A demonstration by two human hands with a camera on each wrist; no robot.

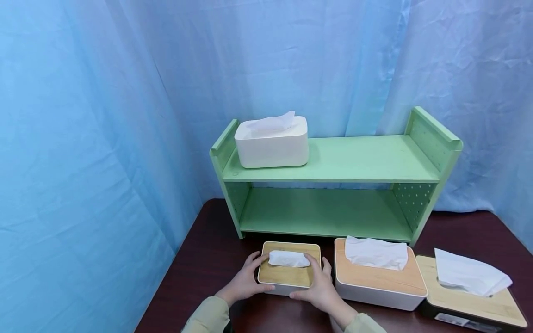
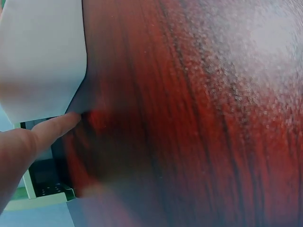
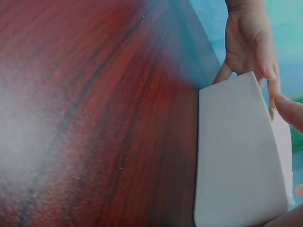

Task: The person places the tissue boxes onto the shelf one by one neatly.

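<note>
A small tissue box [image 1: 287, 277] with a wood-look lid and a white tissue at its slot sits at the front of the table. Both hands are at it, one at each end. My left hand [image 1: 246, 280] holds its left end, fingers spread along the side and lid, thumb by the front edge. The right hand [image 1: 318, 286] holds the opposite end, one finger on the lid beside the tissue and thumb at the front. From the right wrist, the box's pale side [image 3: 236, 151] shows with the left hand [image 3: 248, 45] beyond it. A fingertip meets the box's lower corner in the left wrist view.
A green two-tier shelf [image 1: 333, 159] stands behind, with a white tissue box [image 1: 272, 150] on its upper left. To the right are a larger wood-topped tissue box [image 1: 374, 296] and a dark-based one [image 1: 479, 307]. Blue curtains [image 1: 104, 138] hang around the dark table [image 1: 187, 259].
</note>
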